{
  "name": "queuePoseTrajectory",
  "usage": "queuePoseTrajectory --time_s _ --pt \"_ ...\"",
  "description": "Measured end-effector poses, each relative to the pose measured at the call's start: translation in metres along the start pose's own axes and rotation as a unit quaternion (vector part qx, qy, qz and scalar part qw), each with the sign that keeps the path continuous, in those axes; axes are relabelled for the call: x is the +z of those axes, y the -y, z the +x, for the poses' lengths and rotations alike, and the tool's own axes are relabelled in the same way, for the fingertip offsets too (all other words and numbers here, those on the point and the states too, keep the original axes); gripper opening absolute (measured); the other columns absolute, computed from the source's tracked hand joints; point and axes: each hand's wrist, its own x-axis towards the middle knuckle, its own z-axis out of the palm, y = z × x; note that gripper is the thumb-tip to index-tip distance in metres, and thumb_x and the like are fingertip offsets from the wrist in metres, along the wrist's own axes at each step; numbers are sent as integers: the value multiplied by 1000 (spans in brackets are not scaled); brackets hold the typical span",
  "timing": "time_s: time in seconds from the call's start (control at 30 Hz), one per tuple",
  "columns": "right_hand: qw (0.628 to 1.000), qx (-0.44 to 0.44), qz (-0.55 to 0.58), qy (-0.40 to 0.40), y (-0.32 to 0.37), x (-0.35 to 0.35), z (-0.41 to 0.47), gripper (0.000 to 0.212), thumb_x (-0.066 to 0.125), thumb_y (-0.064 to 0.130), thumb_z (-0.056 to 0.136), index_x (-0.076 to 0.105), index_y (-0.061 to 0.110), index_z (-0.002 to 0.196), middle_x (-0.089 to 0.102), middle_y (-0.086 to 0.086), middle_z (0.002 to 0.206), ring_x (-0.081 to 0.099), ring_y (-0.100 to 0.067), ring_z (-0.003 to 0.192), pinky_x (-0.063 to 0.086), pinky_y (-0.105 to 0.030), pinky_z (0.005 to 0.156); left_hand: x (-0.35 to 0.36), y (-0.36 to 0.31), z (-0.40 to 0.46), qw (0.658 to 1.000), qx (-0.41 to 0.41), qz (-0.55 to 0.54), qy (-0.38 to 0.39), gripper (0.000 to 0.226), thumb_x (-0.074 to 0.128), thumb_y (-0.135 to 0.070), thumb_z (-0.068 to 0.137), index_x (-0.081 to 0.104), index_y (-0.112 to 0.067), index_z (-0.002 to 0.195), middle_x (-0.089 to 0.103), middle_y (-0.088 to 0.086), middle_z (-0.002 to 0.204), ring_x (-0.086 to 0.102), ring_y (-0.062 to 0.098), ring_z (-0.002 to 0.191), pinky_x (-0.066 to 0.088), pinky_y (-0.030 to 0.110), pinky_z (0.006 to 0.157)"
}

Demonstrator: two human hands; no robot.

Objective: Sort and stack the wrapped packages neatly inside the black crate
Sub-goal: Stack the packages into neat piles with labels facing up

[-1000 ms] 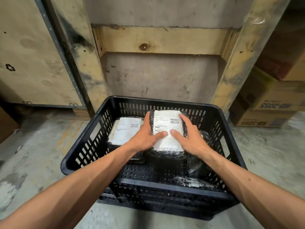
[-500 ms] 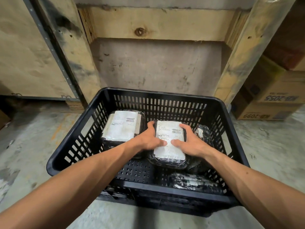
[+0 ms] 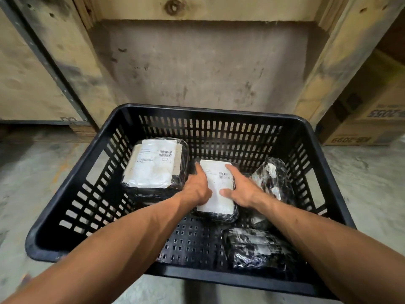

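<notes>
A black slotted crate [image 3: 72,187] stands on the concrete floor. In its middle lies a black-wrapped package with a white label [image 3: 219,200]. My left hand [image 3: 197,187] grips its left side and my right hand [image 3: 238,189] grips its right side, fingers over the top. To the left, a larger labelled package [image 3: 153,165] rests on top of another one. A black package [image 3: 274,183] leans against the right wall. One more wrapped package [image 3: 256,249] lies at the near right corner.
Wooden crate walls [image 3: 197,62] rise just behind the black crate. Cardboard boxes [image 3: 368,119] are stacked at the right. Perforated crate floor [image 3: 192,244] shows at the near middle and left.
Both hands have lowered the labelled package from rim height down to the crate floor in the middle. The view has moved closer to the crate.
</notes>
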Motion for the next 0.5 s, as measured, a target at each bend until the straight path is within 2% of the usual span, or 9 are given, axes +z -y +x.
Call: queuePoseTrajectory --time_s 0.1,0.2,0.3,0.37,0.43,0.5 --pt "1000 0 6 2 -3 5 8 93 71 25 95 8 39 162 52 -5 147 55 -14 102 50 -26 84 6 0 6 999 0 54 -2 97 60 -21 100 -16 -13 159 33 31 153 46 42 135 38 45 113" --pt "1000 10 5 -4 -2 8 12 93 71 27 95 8 40 162 48 -6 151 56 -22 120 48 -37 104 10 -1 6 994 -9 109 9 85 56 -21 104 -5 -7 161 15 31 161 38 41 142 35 43 113" --pt "999 27 -34 5 0 10 9 90 66 35 98 4 42 162 34 -10 161 42 -30 141 33 -47 120 11 1 -1 974 19 224 -8 65 53 -15 105 18 2 157 20 28 156 39 35 138 40 38 109" --pt "995 35 -84 28 2 9 3 87 60 43 100 -1 41 162 6 -12 171 19 -33 155 17 -51 125 10 2 -7 960 42 277 -8 56 47 -15 107 24 8 152 10 37 158 30 41 144 35 41 114" --pt "980 3 -192 56 4 5 -4 91 54 54 100 -10 37 162 -29 -5 167 -5 -30 157 8 -51 126 7 3 -11 951 57 302 22 61 35 -21 110 10 13 154 -4 40 160 7 47 151 17 47 122" --pt "950 -48 -295 94 4 0 -8 97 45 67 97 -21 31 160 -44 -2 159 -23 -24 153 -5 -46 125 4 6 -13 952 69 293 61 70 29 -30 110 -5 13 153 -12 36 160 -11 45 151 4 49 125"
